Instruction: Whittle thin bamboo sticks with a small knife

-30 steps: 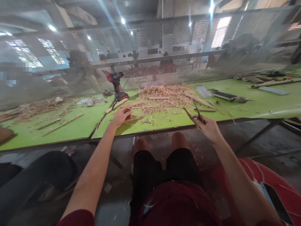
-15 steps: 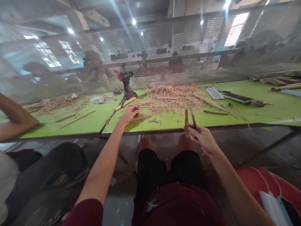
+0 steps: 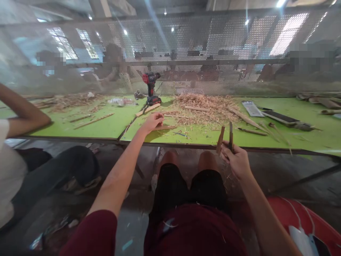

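My left hand rests near the table's front edge, its fingers loosely curled and a little apart, with nothing visible in them. A flat wooden strip lies beside and partly behind it. Over the table's edge, my right hand is closed around a craft knife, blade upward. The same hand pinches a short brown strip of wood, which stands upright to the left of the knife. A thin blue stick lies on the table between my hands.
On the green table stand a cordless drill and a heap of shavings. A phone, a white packet and a pointed stick lie right. A perforated screen runs behind. Someone's arm leans at left.
My view has shifted slightly left and down. The knife and the brown strip in my right hand have tilted a little. My left hand stays beside the wooden strip.
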Action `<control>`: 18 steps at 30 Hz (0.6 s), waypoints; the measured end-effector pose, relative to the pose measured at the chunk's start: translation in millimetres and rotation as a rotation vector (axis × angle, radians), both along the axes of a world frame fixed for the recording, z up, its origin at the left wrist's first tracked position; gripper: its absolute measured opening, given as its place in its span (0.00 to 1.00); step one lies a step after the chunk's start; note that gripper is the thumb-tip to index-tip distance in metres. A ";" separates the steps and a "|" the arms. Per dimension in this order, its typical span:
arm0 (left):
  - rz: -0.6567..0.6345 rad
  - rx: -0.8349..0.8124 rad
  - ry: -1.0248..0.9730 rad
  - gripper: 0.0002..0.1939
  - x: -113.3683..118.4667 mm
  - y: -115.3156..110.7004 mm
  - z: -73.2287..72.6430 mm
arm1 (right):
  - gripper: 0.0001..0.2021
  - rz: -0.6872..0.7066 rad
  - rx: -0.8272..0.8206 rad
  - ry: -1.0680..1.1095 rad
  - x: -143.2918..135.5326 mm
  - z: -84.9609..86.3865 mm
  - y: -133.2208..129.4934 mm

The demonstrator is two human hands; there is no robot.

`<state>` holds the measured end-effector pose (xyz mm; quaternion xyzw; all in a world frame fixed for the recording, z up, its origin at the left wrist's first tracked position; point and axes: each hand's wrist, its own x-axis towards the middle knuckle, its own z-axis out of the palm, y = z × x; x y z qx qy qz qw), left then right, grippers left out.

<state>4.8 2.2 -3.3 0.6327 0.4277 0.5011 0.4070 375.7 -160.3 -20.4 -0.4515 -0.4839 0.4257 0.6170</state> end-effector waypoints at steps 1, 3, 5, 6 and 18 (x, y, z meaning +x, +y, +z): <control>-0.004 0.006 -0.001 0.04 0.3 -0.3 0.5 | 0.20 0.000 0.010 0.005 -0.3 0.2 0.4; -0.012 0.015 -0.001 0.04 0.7 -1.3 1.4 | 0.20 -0.012 0.030 0.024 -4.1 -0.7 -1.2; -0.024 0.021 0.003 0.03 0.8 -2.5 2.1 | 0.20 -0.015 0.044 0.040 -12.4 -0.2 -3.3; -0.032 0.023 0.005 0.03 0.7 -3.1 2.3 | 0.19 -0.001 0.049 0.042 -18.5 1.7 -3.1; -0.069 0.057 0.070 0.07 -1.2 -5.7 5.2 | 0.09 0.394 -0.170 0.057 -157.6 56.9 106.0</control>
